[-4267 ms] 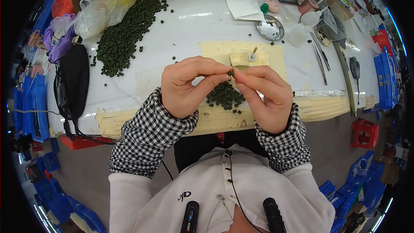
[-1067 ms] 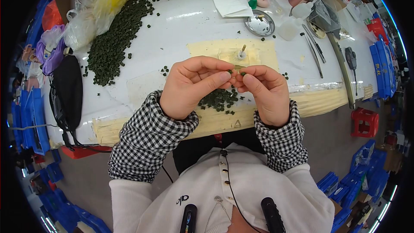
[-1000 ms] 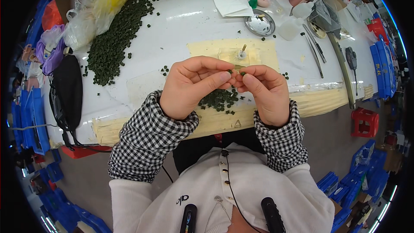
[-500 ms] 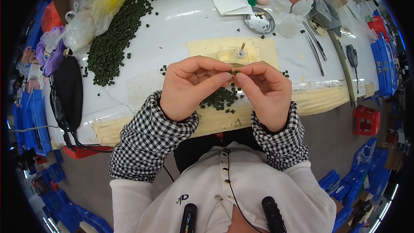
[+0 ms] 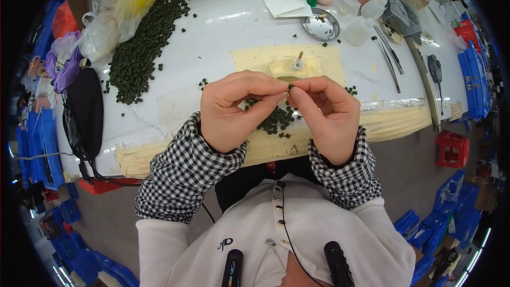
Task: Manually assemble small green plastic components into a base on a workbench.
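My left hand (image 5: 236, 109) and my right hand (image 5: 330, 114) meet over the near part of the table, thumb and forefinger of each pinched together. Between the fingertips is a small dark green piece (image 5: 290, 88), mostly covered by the fingers. Below and between the hands lies a loose pile of small dark green pieces (image 5: 276, 120) of the same look. Just beyond the fingers, a small stick (image 5: 300, 56) stands upright in a whitish holder (image 5: 297, 65) on a cream-coloured pad (image 5: 271, 68).
A large heap of dark green pieces (image 5: 141, 48) covers the table's left side, beside plastic bags (image 5: 101, 40) and a black pouch (image 5: 85, 114). Farther right are a round metal dish (image 5: 321, 25), white paper (image 5: 284, 2), tweezers (image 5: 389, 64) and a screwdriver (image 5: 436, 74).
The left fingertips have closed in nearer the right ones, covering more of the small green piece. Otherwise the hands stay nearly in place.
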`<action>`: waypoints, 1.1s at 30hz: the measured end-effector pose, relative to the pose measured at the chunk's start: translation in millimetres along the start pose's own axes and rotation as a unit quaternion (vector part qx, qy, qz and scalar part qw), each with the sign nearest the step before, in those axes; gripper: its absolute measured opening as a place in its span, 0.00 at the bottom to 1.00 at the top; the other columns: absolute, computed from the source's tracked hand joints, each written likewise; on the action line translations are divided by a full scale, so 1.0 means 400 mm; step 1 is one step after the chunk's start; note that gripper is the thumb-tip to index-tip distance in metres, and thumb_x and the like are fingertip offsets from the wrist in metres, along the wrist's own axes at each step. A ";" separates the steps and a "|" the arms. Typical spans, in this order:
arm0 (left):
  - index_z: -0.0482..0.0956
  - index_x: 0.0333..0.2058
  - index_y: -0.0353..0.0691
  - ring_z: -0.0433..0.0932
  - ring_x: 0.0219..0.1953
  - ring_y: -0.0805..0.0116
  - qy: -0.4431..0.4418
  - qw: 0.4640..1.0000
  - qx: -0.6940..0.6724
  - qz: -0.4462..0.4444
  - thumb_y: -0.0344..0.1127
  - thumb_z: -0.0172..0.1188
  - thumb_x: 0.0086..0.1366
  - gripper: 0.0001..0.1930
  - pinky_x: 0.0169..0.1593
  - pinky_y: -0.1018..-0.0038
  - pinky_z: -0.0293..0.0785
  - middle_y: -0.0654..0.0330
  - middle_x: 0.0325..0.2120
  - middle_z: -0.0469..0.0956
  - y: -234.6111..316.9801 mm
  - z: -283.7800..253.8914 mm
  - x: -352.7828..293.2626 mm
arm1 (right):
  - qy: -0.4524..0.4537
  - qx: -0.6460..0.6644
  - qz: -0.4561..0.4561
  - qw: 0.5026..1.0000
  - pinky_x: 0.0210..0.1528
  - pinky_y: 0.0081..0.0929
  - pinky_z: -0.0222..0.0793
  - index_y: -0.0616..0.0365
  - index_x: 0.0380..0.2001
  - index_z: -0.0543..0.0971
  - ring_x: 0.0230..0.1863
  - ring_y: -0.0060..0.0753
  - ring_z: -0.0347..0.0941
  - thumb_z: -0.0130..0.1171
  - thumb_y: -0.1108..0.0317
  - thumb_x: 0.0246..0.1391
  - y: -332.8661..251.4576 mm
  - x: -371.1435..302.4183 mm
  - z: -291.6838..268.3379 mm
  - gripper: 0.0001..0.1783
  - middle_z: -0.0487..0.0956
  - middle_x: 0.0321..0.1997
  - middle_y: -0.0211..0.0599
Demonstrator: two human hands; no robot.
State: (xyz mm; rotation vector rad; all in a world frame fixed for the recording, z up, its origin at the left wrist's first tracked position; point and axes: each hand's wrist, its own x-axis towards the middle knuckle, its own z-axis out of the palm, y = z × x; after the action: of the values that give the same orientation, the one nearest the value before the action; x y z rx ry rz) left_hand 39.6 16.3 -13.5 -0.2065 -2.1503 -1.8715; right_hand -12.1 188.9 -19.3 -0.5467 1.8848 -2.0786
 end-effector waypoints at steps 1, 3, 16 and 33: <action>0.81 0.37 0.30 0.79 0.38 0.68 -0.001 1.000 0.005 0.003 0.14 0.60 0.56 0.10 0.43 0.77 0.76 0.52 0.35 0.80 -0.001 -0.001 0.000 | 0.001 -0.002 0.000 1.000 0.43 0.19 0.74 0.67 0.38 0.79 0.37 0.22 0.78 0.60 0.76 0.55 0.001 0.000 0.000 0.08 0.81 0.36 0.37; 0.81 0.37 0.30 0.79 0.38 0.68 -0.002 1.000 0.015 0.010 0.14 0.60 0.55 0.11 0.42 0.77 0.76 0.52 0.35 0.80 -0.003 -0.001 -0.001 | 0.005 -0.005 -0.003 1.000 0.42 0.19 0.74 0.67 0.38 0.79 0.37 0.21 0.78 0.59 0.76 0.55 0.002 -0.001 0.002 0.08 0.81 0.36 0.37; 0.81 0.38 0.29 0.79 0.39 0.69 0.019 1.000 -0.001 -0.012 0.14 0.60 0.56 0.10 0.43 0.77 0.77 0.52 0.36 0.80 -0.010 0.000 -0.002 | 0.019 -0.045 -0.077 0.996 0.42 0.19 0.73 0.67 0.42 0.79 0.37 0.23 0.77 0.58 0.78 0.56 0.012 -0.016 0.020 0.10 0.80 0.39 0.40; 0.78 0.39 0.26 0.80 0.40 0.68 0.036 0.982 -0.153 -0.101 0.19 0.61 0.59 0.09 0.48 0.76 0.78 0.51 0.36 0.81 -0.013 -0.008 0.004 | -0.026 -0.099 -0.146 0.984 0.42 0.20 0.73 0.67 0.44 0.79 0.40 0.29 0.78 0.58 0.81 0.54 0.002 -0.006 0.005 0.13 0.80 0.40 0.44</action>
State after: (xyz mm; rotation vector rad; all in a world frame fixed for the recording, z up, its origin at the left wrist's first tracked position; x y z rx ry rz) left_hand 36.8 12.2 -17.6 0.0202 -1.8887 -2.2827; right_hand -9.2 188.1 -20.2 -0.9681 2.1004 -2.0318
